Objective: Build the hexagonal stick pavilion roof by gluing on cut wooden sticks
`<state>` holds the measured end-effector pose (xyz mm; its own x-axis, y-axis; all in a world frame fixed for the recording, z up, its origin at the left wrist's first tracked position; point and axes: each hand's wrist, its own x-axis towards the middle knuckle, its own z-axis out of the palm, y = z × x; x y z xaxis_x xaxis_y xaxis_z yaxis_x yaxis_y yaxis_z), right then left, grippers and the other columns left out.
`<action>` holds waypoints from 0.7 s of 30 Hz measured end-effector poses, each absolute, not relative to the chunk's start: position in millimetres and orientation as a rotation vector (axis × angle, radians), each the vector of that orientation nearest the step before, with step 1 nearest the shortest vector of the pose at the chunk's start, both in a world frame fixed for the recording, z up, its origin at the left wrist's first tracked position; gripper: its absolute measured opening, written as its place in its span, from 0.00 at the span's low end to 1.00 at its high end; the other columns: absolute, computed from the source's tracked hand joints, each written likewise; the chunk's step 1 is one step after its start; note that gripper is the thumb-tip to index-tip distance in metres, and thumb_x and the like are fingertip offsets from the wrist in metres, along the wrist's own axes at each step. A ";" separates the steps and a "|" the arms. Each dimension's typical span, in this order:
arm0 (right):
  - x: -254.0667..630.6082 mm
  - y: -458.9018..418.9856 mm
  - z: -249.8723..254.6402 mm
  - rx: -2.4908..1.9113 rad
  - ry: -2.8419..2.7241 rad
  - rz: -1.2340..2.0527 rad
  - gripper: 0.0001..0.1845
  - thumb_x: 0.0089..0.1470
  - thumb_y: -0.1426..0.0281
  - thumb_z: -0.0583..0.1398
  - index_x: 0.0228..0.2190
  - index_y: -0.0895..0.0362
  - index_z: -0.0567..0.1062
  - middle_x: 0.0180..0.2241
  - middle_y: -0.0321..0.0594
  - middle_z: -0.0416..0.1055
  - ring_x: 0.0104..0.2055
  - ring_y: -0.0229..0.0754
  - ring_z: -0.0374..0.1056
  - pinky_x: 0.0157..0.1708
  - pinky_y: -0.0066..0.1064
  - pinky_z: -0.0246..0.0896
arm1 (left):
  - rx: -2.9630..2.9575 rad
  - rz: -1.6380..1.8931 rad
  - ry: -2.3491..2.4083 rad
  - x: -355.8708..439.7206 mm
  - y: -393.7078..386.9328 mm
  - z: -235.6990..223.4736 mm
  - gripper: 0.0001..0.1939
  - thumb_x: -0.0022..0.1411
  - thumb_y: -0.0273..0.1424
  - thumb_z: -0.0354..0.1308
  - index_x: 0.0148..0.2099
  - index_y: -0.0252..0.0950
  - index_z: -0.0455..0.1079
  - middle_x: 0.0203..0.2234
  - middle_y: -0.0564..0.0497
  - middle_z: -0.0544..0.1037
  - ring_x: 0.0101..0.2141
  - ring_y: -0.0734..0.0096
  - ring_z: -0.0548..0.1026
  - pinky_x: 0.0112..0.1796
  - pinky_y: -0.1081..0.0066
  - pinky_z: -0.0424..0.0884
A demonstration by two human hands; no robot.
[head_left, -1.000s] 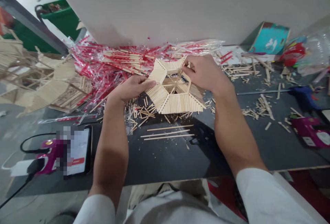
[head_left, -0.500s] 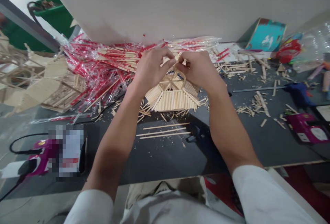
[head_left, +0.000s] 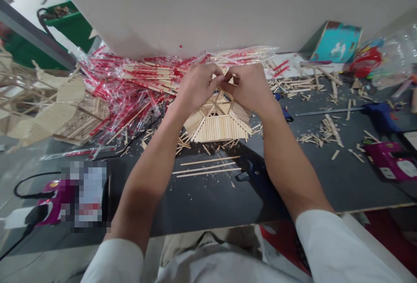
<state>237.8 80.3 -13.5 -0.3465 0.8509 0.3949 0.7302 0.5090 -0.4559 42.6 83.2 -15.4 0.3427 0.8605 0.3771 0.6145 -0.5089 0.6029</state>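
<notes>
Both hands meet above a small roof-like model (head_left: 221,127) made of pale wooden sticks laid side by side on sloping panels. My left hand (head_left: 198,85) pinches with thumb and index finger over the model's top. Opposite it, my right hand (head_left: 247,84) is also pinched, its fingertips touching or nearly touching the left ones. A pale piece shows just under the fingertips, but what exactly they grip is hidden. Inner sticks cross the model's top opening. Three loose sticks (head_left: 208,167) lie in front of the model, beside a dark blue glue gun (head_left: 256,172).
Red-and-clear plastic packets of sticks (head_left: 130,78) pile up at the back left. A larger wooden model (head_left: 42,104) stands at far left. Cut stick pieces (head_left: 321,135) litter the right side, near a blue clamp (head_left: 379,115). Magenta power sockets (head_left: 387,161) and a phone (head_left: 93,194) lie at the sides.
The pale piece under my fingertips sits higher against my hands, and more of the model's top opening shows. My fingertips are closer together. The view has shifted slightly.
</notes>
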 end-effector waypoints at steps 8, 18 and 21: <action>237.2 81.2 -15.1 -1.244 -2.099 0.306 0.07 0.60 0.63 0.69 0.32 0.53 0.82 0.29 0.39 0.75 0.32 0.44 0.68 0.39 0.39 0.62 | 2.259 0.963 1.288 40.8 83.3 -18.5 0.09 0.74 0.34 0.59 0.47 0.36 0.78 0.43 0.42 0.82 0.53 0.50 0.78 0.60 0.53 0.68; 239.9 85.2 -16.2 -1.266 -2.064 0.355 0.05 0.57 0.68 0.71 0.34 0.57 0.84 0.23 0.34 0.66 0.28 0.39 0.60 0.37 0.36 0.55 | 2.392 0.953 1.331 41.8 85.8 -20.3 0.07 0.74 0.31 0.59 0.48 0.37 0.78 0.43 0.44 0.83 0.51 0.52 0.80 0.58 0.55 0.71; 240.3 85.2 -14.2 -1.284 -2.086 0.390 0.04 0.58 0.70 0.70 0.35 0.57 0.84 0.23 0.33 0.64 0.29 0.38 0.59 0.38 0.37 0.55 | 2.443 0.932 1.367 42.7 86.1 -20.6 0.07 0.74 0.30 0.59 0.48 0.37 0.78 0.43 0.44 0.83 0.50 0.53 0.81 0.56 0.56 0.73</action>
<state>240.3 85.2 -14.2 -0.3101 0.8754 0.3709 0.6824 0.4766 -0.5543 42.7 86.1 -20.6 0.3768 0.8203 0.4303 0.7001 -0.5564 0.4475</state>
